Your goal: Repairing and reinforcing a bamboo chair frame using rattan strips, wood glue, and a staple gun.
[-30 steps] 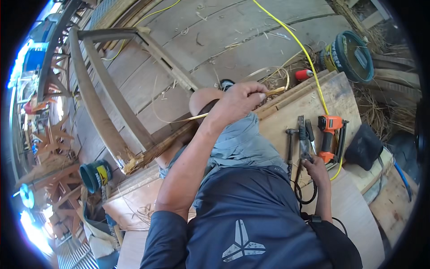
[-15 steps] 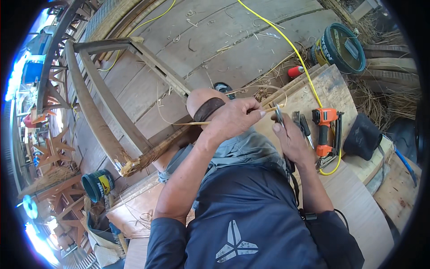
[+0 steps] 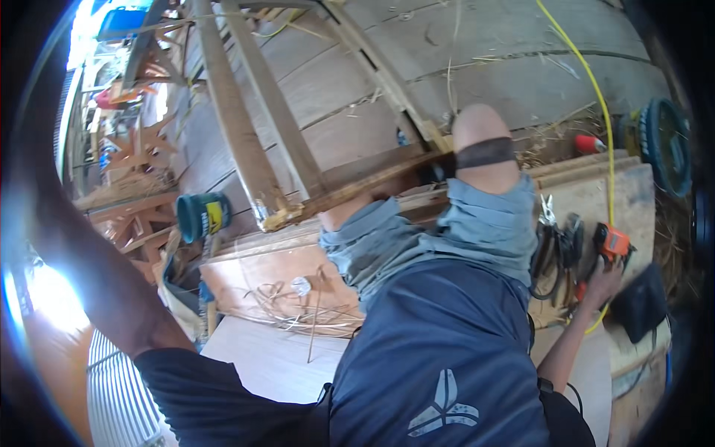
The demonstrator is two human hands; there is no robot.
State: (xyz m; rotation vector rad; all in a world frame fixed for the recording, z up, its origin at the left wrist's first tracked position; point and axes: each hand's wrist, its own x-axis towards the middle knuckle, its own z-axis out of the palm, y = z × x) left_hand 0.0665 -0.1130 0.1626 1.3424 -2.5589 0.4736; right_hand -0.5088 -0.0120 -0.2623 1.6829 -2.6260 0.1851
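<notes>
My right hand (image 3: 605, 281) is closed round the handle of an orange and black nail gun (image 3: 615, 242), which lies on the wooden board at my right. My left forearm (image 3: 93, 261) reaches up the left side, and its hand is lost beyond the dark rim of the picture. Silver-jawed pliers (image 3: 547, 212) lie beside my right thigh, next to other dark-handled tools (image 3: 572, 242). Across from my lap stands a wooden furniture frame (image 3: 231, 112). Its near corner (image 3: 279, 216) looks rough and bound with strips.
A yellow hose (image 3: 607, 127) runs down to the nail gun. Dark green buckets stand left (image 3: 202, 216) and far right (image 3: 665, 145). A red can (image 3: 588, 144) lies past the board (image 3: 633, 194). Thin cane strips (image 3: 298, 320) are heaped at my left, and a black pouch (image 3: 639, 302) sits right.
My right hand has let go of the pliers and moved right onto the nail gun. My left hand has left the strip by my knee and swung out leftward. The view has shifted left.
</notes>
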